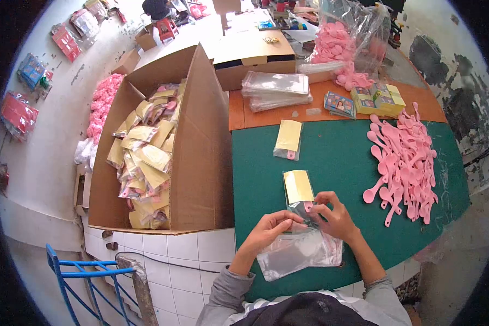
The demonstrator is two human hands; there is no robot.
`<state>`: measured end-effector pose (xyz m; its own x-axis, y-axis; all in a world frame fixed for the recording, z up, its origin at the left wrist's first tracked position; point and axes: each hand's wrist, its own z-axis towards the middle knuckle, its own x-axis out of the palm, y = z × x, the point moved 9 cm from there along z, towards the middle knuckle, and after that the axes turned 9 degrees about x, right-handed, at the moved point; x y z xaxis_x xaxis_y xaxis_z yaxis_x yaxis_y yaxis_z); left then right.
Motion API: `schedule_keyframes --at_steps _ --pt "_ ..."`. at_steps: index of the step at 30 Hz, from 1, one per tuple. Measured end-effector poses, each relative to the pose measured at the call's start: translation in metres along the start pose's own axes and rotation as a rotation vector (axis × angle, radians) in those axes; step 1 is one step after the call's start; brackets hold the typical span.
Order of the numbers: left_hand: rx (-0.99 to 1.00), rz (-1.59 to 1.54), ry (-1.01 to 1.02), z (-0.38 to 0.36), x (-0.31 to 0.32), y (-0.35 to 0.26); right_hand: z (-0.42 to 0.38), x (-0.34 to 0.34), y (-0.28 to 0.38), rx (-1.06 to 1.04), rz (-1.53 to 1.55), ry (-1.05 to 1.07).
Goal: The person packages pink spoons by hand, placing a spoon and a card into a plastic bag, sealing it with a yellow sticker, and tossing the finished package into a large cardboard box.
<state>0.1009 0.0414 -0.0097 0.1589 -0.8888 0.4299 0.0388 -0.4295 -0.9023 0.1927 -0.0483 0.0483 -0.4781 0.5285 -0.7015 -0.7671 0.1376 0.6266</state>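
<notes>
A clear plastic bag with a yellow card [299,186] inside lies on the green table top in front of me. The end of a pink spoon [308,206] shows below the card. My left hand [274,228] pinches the bag's near end between thumb and finger. On the other side, my right hand [334,217] has its fingertips closed at the bag's edge beside the spoon end. Under and near both hands lies a stack of clear plastic bags [296,255]. Farther up, a packed bag with a yellow card [289,136] lies flat.
To the right is a heap of pink spoons [405,163]. A large cardboard box [204,152] of packed bags stands left. Behind are bundles of clear bags [277,84], card stacks [383,100] and a plastic sack of pink spoons [337,41]. A blue metal frame [87,274] stands lower left.
</notes>
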Motion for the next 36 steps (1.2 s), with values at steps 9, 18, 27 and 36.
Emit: schedule_keyframes --at_steps 9,18,27,36 --pt "0.104 0.441 -0.178 0.002 -0.023 0.002 0.003 0.002 -0.02 0.095 0.192 0.003" --pt "0.163 0.802 -0.24 0.005 -0.018 -0.015 -0.016 0.038 -0.067 0.662 0.916 0.225" --pt "0.101 0.738 -0.331 0.005 -0.032 -0.002 -0.023 0.045 -0.076 0.835 0.916 0.106" --pt "0.056 0.541 -0.413 0.003 -0.036 0.006 -0.022 0.042 -0.075 0.808 0.845 0.009"
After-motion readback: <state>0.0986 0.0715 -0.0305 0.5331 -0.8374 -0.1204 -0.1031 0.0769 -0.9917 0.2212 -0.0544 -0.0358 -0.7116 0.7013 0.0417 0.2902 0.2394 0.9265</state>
